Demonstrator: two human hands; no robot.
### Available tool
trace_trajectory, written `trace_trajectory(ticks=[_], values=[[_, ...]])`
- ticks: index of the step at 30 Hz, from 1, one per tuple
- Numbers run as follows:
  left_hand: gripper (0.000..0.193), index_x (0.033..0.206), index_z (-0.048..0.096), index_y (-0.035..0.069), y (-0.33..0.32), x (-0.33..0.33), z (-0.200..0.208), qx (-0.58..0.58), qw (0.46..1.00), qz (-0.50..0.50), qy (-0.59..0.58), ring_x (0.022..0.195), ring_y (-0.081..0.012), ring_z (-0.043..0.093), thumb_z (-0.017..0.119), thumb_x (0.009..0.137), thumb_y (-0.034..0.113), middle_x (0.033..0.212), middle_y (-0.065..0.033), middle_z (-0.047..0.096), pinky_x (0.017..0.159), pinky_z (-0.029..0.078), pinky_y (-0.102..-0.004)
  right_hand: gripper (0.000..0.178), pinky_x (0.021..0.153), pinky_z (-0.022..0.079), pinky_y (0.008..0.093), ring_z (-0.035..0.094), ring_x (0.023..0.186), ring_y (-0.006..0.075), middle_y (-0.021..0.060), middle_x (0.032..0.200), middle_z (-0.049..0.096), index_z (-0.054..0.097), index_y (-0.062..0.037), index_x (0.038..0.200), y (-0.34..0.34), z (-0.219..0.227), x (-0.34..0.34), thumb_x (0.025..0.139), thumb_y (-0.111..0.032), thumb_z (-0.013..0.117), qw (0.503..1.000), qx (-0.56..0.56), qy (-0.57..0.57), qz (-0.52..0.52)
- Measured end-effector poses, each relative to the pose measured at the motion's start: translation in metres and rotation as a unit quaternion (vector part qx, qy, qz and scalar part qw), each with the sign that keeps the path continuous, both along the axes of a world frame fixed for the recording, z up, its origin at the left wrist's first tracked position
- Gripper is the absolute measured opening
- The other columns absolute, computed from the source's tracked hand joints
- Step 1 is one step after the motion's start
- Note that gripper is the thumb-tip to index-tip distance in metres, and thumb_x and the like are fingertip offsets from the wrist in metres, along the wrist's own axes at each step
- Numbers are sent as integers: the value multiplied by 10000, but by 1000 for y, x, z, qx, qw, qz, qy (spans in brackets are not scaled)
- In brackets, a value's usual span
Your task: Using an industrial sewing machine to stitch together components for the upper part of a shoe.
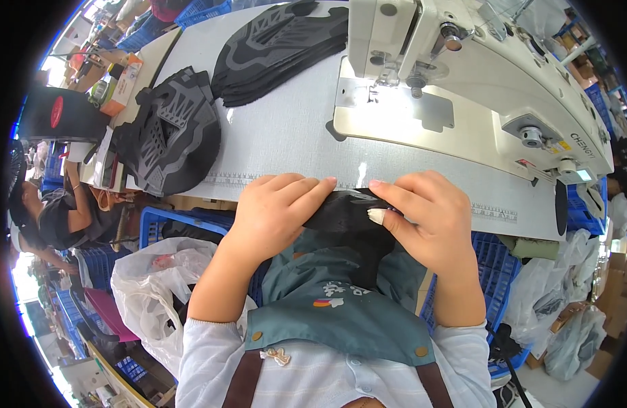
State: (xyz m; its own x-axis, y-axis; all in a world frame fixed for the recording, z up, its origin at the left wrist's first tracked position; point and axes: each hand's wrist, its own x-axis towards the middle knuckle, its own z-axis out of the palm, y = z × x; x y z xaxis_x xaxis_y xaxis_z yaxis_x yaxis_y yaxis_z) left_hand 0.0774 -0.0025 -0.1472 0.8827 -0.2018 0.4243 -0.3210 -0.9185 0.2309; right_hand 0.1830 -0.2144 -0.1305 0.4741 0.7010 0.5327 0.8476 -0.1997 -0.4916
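Note:
A piece of black fabric point(344, 216) hangs over the front edge of the sewing table, its lower part falling across my apron. My left hand point(276, 212) is closed on its left side, fingers together at the table edge, thumb hidden. My right hand point(427, 216) pinches the right side between thumb and fingers; the thumb has a pale covering at its tip. Beyond both hands stands a white industrial sewing machine point(483, 88) with its needle area lit. The fabric touches neither the needle nor the machine plate.
Stacks of black and grey patterned shoe-upper pieces point(174, 136) lie at the left, with another stack point(276, 54) behind. Blue plastic crates point(486, 272) and a white plastic bag point(147, 279) stand below table level. A co-worker point(62, 211) is at the far left.

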Motion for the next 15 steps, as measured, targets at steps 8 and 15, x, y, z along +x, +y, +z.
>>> trace_trajectory(ticks=[8, 15], values=[[463, 1036, 633, 34, 0, 1, -1, -4, 1000, -5, -7, 768, -237, 630, 626, 581, 116, 825, -67, 640, 615, 485, -342, 322, 521, 431, 295, 531, 605, 180, 9, 713, 576, 693, -109, 941, 4, -1, -1, 622, -122, 734, 1000, 11, 1, 4], [475, 1048, 629, 42, 0, 1, -3, 1, 1000, -5, -5, 775, -233, 628, 623, 576, 99, 842, -63, 643, 614, 484, -340, 307, 512, 425, 295, 529, 598, 180, 8, 714, 576, 694, -110, 916, 2, -2, 0, 612, -108, 736, 1000, -2, -14, 26]])
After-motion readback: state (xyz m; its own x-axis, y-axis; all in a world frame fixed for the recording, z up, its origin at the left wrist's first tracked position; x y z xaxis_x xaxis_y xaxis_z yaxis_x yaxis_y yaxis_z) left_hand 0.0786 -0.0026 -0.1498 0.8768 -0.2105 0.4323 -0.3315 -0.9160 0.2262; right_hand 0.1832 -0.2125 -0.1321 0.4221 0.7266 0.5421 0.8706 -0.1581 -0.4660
